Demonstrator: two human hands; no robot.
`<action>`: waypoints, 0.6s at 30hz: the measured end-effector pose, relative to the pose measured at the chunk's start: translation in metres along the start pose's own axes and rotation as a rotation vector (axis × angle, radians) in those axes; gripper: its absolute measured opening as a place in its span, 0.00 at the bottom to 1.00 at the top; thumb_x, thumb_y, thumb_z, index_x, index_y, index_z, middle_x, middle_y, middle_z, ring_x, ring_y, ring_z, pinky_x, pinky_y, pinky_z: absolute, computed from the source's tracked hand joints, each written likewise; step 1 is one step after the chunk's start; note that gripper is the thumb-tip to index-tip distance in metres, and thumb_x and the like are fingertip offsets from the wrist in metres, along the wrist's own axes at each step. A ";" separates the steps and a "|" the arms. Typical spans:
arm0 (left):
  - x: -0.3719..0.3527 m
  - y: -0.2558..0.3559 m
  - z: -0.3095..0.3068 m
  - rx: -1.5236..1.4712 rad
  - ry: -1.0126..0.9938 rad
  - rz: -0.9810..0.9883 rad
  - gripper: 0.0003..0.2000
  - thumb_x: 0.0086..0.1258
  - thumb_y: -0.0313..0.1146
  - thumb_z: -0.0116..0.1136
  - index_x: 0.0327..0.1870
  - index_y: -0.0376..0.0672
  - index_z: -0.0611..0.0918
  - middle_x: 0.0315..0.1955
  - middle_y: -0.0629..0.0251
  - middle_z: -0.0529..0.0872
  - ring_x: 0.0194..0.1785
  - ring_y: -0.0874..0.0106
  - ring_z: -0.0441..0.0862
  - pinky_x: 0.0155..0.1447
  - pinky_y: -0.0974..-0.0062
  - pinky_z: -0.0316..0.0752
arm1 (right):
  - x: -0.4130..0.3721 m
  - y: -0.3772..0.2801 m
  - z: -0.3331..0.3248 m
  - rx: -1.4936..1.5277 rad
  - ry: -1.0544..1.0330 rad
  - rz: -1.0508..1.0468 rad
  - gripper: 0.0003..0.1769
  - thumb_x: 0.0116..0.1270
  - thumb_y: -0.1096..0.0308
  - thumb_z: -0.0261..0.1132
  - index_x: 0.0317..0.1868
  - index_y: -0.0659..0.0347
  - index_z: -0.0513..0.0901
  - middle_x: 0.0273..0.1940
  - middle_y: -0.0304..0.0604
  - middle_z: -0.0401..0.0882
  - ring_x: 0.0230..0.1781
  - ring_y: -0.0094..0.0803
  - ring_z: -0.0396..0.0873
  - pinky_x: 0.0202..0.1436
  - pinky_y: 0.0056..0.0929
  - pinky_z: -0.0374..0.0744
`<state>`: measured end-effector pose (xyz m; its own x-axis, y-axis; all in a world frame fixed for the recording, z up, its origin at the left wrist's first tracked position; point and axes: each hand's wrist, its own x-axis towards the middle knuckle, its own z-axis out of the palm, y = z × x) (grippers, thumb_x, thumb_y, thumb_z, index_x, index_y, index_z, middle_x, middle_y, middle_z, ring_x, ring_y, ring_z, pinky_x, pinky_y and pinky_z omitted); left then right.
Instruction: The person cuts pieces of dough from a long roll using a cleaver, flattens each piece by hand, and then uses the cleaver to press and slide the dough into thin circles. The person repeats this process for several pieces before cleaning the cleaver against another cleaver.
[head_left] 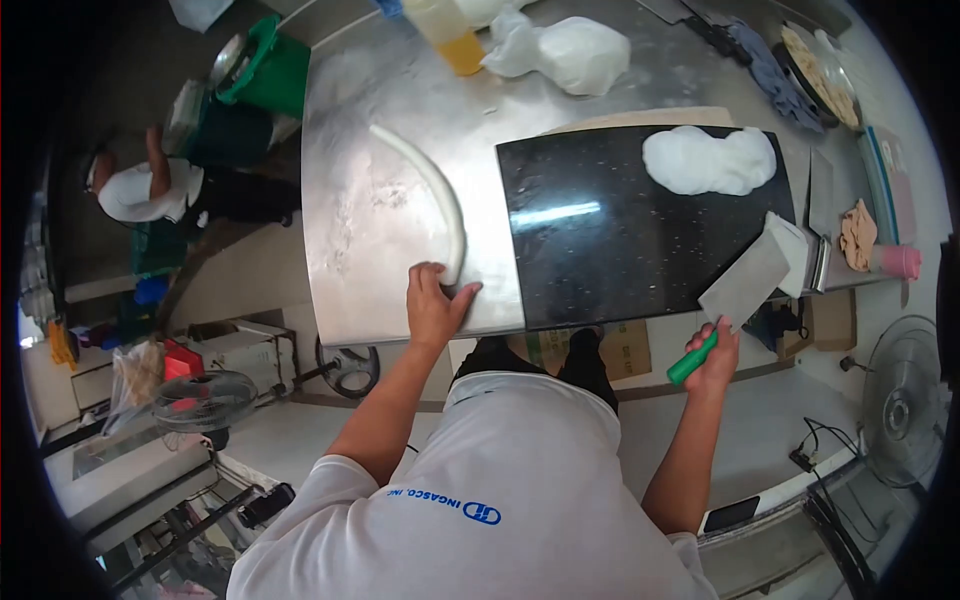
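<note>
A long rope of white dough [440, 195] curves across the steel table. My left hand [436, 308] is at its near end, with the thumb and fingers on either side of the dough. In my right hand [715, 356] is a cleaver [745, 280], gripped by its green handle. Its broad blade points up and away, over the near right corner of the black board [600, 255], overlapping a white cloth [790, 250]. A soft white mass, apparently dough [708, 160], lies at the board's far right.
A bottle of yellow liquid [445, 35] and a white plastic bag [575, 55] stand at the back of the steel table [350, 190]. Right of the board lie another blade [820, 195] and a pink cup [898, 262]. A co-worker [160, 190] is off to the left.
</note>
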<state>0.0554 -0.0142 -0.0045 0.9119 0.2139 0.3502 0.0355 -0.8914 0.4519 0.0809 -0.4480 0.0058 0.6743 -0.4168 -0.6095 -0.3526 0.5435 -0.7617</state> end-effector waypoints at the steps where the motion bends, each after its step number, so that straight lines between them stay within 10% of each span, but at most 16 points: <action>1: 0.004 -0.010 0.005 -0.056 0.020 -0.008 0.19 0.61 0.37 0.79 0.43 0.36 0.80 0.35 0.56 0.80 0.37 0.55 0.80 0.45 0.60 0.78 | -0.025 0.006 0.011 -0.041 -0.037 0.014 0.11 0.80 0.59 0.62 0.49 0.53 0.69 0.28 0.36 0.73 0.23 0.26 0.73 0.26 0.29 0.74; 8: 0.008 -0.071 -0.016 -0.289 -0.082 -0.016 0.17 0.61 0.38 0.80 0.40 0.38 0.83 0.29 0.61 0.84 0.26 0.66 0.80 0.32 0.67 0.77 | -0.166 0.082 0.106 -1.161 -0.379 -0.175 0.09 0.77 0.66 0.63 0.52 0.59 0.77 0.30 0.44 0.79 0.30 0.34 0.85 0.30 0.36 0.81; 10: 0.012 -0.089 -0.036 -0.318 -0.196 -0.106 0.17 0.60 0.38 0.79 0.41 0.37 0.84 0.33 0.58 0.86 0.35 0.60 0.82 0.40 0.60 0.79 | -0.193 0.098 0.145 -1.590 -0.616 -0.743 0.10 0.76 0.69 0.61 0.53 0.61 0.77 0.35 0.50 0.82 0.34 0.45 0.88 0.33 0.43 0.84; 18: 0.016 -0.129 -0.052 -0.222 -0.203 0.130 0.11 0.62 0.31 0.76 0.39 0.39 0.84 0.30 0.59 0.84 0.31 0.60 0.83 0.38 0.62 0.80 | -0.209 0.147 0.236 -1.905 -0.957 -0.708 0.11 0.76 0.70 0.53 0.54 0.61 0.73 0.42 0.55 0.82 0.38 0.56 0.87 0.40 0.53 0.85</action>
<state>0.0447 0.1254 -0.0148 0.9666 0.0001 0.2565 -0.1565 -0.7920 0.5901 0.0414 -0.1090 0.0736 0.7438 0.5178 -0.4226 0.3905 -0.8498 -0.3539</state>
